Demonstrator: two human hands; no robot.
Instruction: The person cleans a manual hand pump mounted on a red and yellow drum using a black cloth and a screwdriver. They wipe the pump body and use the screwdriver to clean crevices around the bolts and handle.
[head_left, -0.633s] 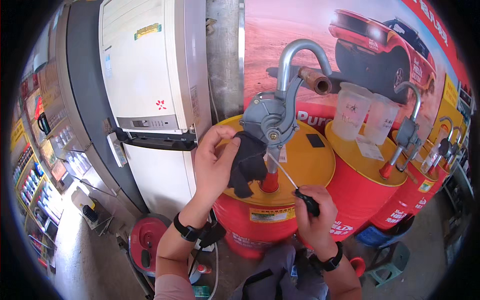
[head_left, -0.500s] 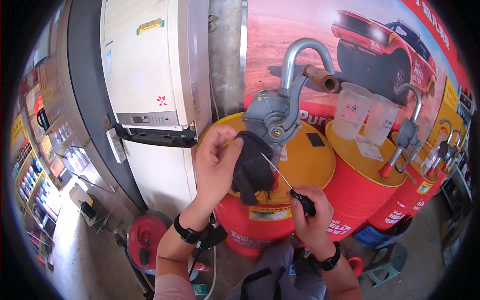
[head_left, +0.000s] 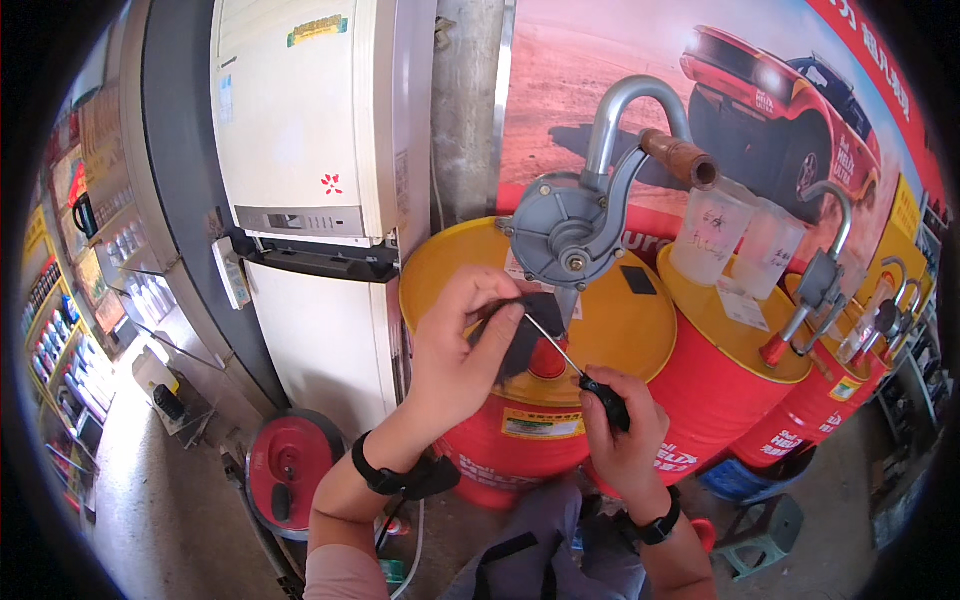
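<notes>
My left hand (head_left: 452, 355) pinches a dark, cloth-like piece (head_left: 520, 350) in front of the nearest drum. In my right hand (head_left: 635, 435) is a screwdriver (head_left: 606, 402) with a black handle and a thin metal shaft. The shaft slants up to the left across the dark piece, and its tip ends close to my left fingers. Whether the tip touches or enters the piece, I cannot tell. Just behind my hands, a grey hand-crank pump (head_left: 562, 238) with a wooden handle stands on the yellow-topped red drum (head_left: 640, 310).
More red drums (head_left: 690, 400) with pumps line up to the right, two translucent jugs (head_left: 712, 240) on one lid. A white cabinet-like appliance (head_left: 300, 130) stands left. Below are a round red machine (head_left: 290, 470) and a green stool (head_left: 757, 535).
The dark piece, which hung long below my left hand, now shows shorter and turned. My left hand has shifted slightly right and down. The screwdriver stays nearly in place as the view shifts a little.
</notes>
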